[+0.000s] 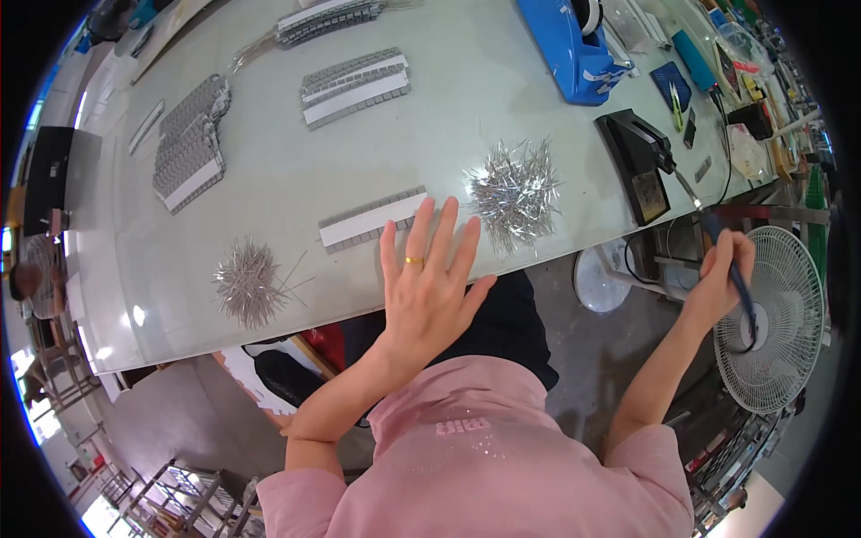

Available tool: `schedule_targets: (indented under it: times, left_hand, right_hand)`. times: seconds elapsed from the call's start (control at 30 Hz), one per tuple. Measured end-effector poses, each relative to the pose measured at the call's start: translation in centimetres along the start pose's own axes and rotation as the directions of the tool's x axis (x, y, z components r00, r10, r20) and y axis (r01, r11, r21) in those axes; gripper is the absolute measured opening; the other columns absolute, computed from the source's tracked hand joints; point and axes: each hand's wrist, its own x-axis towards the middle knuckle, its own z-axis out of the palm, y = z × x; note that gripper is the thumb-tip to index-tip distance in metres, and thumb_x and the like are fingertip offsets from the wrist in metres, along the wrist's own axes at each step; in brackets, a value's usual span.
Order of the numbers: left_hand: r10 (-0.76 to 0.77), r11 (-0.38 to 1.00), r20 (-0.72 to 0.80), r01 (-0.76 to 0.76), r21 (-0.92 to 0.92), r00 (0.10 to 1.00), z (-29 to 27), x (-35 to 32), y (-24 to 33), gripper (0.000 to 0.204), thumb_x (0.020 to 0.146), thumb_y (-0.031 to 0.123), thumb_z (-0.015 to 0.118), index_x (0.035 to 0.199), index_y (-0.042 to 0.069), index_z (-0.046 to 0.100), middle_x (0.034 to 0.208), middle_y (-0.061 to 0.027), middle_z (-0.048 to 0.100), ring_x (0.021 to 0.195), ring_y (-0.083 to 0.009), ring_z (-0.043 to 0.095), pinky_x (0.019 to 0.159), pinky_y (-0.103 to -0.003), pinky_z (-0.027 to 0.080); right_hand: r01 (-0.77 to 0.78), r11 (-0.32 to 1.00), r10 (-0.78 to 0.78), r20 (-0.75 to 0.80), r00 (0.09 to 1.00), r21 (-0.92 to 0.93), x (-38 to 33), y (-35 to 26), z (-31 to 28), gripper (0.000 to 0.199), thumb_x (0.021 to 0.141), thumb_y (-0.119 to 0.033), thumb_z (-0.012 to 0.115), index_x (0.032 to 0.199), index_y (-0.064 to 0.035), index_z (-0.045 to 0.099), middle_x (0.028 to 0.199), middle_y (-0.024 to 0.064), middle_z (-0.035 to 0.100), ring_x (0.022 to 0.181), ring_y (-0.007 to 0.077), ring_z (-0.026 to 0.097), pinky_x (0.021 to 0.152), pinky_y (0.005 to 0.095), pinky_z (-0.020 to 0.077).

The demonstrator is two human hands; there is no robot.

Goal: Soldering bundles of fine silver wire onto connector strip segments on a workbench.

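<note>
My left hand (423, 282) lies flat with its fingers spread, a ring on one of them. Its fingertips reach the right end of a white strip with grey segmented edges (368, 224) near the table's front edge. My right hand (717, 280) is wrapped round the blue handle of a soldering iron (713, 224), its metal end pointing up toward the black iron stand (619, 148). Right of the strip is a heap of short shiny metal wires (513, 193). Another bundle of thin silvery wires (247, 282) lies to the left.
More grey-and-white strips (356, 87) lie farther back, with a stack (191, 143) at left. A blue tape dispenser (569, 54) stands at the back right, near green-handled snips (676, 108). Beside my right arm is a white fan (776, 359). The table edge (359, 316) runs before me.
</note>
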Motion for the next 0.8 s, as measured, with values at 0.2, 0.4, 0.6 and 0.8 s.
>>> schedule_targets:
  times: [0.2,0.4,0.6,0.8]
  left_hand:
    - [-0.029,0.999,0.040,0.028,0.025,0.999,0.8,-0.5,-1.3,0.055,0.082,0.035,0.070,0.132,0.016,0.055,0.147,-0.0148,0.037,0.140,-0.0353,0.026,0.107,-0.064,0.016]
    - [0.039,0.999,0.124,-0.040,0.009,0.991,-1.0,-0.3,-3.4,0.053,0.083,0.033,0.068,0.134,0.022,0.054,0.149,-0.0143,0.035,0.141,-0.0350,0.025,0.107,-0.064,0.013]
    - [-0.064,0.994,0.050,0.059,0.087,0.997,-1.9,-2.2,-5.3,0.057,0.083,0.028,0.067,0.137,0.017,0.051,0.149,-0.0145,0.035,0.139,-0.0348,0.028,0.111,-0.058,0.013]
    - [-0.069,0.996,0.070,0.066,0.052,0.995,-2.0,-1.4,-6.0,0.059,0.084,0.029,0.067,0.138,0.015,0.050,0.149,-0.0147,0.035,0.138,-0.0357,0.030,0.111,-0.057,0.018]
  right_hand:
    - [-0.051,0.970,-0.034,0.339,0.940,0.238,-8.4,-1.9,3.4,0.021,0.089,-0.008,0.056,0.109,-0.0010,0.054,0.077,0.0067,0.060,0.060,0.0103,0.057,0.056,0.0196,0.0424]
    - [-0.290,0.912,0.044,0.635,0.771,0.290,-11.3,-3.0,5.6,0.020,0.085,-0.001,0.064,0.102,0.0014,0.054,0.081,0.0079,0.061,0.068,0.0127,0.065,0.060,0.0217,0.0486]
    - [-0.054,0.959,-0.158,0.685,0.711,0.277,-11.9,-3.2,7.1,0.022,0.077,-0.001,0.076,0.089,-0.0009,0.058,0.072,0.0052,0.062,0.060,0.0078,0.058,0.052,0.0207,0.0429]
    - [0.047,0.966,-0.214,0.691,0.690,0.253,-11.9,-3.5,8.3,0.022,0.075,-0.005,0.078,0.084,-0.0023,0.058,0.064,0.0039,0.060,0.053,0.0083,0.056,0.049,0.0215,0.0417]
